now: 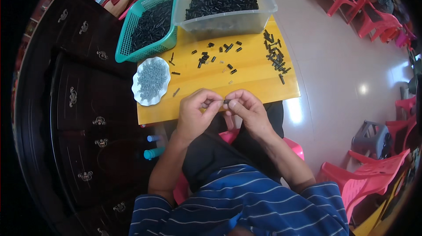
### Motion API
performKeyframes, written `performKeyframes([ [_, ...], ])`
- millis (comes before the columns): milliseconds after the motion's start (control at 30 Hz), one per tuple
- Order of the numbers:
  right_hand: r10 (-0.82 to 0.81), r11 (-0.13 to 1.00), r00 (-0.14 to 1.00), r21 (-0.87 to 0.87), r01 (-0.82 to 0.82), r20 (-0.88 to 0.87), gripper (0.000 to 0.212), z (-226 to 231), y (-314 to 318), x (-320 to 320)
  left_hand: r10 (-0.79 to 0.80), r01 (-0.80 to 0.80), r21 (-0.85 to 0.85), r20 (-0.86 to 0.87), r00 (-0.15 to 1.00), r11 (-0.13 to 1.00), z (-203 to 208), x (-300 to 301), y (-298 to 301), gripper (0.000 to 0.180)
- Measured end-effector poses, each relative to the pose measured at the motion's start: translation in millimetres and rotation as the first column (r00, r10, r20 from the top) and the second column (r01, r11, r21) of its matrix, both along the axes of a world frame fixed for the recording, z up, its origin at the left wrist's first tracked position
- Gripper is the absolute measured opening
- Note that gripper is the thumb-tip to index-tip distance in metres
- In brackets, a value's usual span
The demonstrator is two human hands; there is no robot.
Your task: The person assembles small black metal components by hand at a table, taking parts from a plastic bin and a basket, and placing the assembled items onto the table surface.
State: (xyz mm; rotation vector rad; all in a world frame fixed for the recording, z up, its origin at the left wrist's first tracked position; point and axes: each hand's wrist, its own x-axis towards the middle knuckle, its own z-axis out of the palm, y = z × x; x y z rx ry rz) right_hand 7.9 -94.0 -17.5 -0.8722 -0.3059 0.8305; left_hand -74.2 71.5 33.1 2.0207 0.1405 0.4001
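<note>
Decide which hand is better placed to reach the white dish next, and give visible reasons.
Probably the left hand: the white dish lies on its side, closer than to the right hand, though both are occupied with a small black piece.

Right hand point(249, 111) fingertips pinch small black piece point(227, 101); left hand point(196, 109) thumb and index closed at its left end. Ahead of fingers: loose black pieces point(205, 56) scattered on yellow table point(259, 78). Left of fingers: white scalloped plate point(150, 103), small clear-grey bits heaped on it. Far ahead-left: green basket point(151, 51), black parts inside. Far ahead: translucent bin point(224, 26), black pieces inside. Ahead-right: black parts pile point(276, 58).
</note>
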Motion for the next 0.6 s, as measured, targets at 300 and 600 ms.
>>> performKeyframes([
  [300,0.099,0.995,0.995,-0.018,-0.098,0.034,0.013,0.2,-2.4,0.0,0.044,-0.044,0.013,0.002,0.999,0.999,0.9,1.7,-2.5,0.008],
  [600,0.076,0.997,0.997,0.026,-0.075,-0.033,0.014,3.6,-3.1,0.4,0.058,-0.057,-0.019,0.029,0.998,0.998,-1.7,-5.2,-3.8,0.015],
])
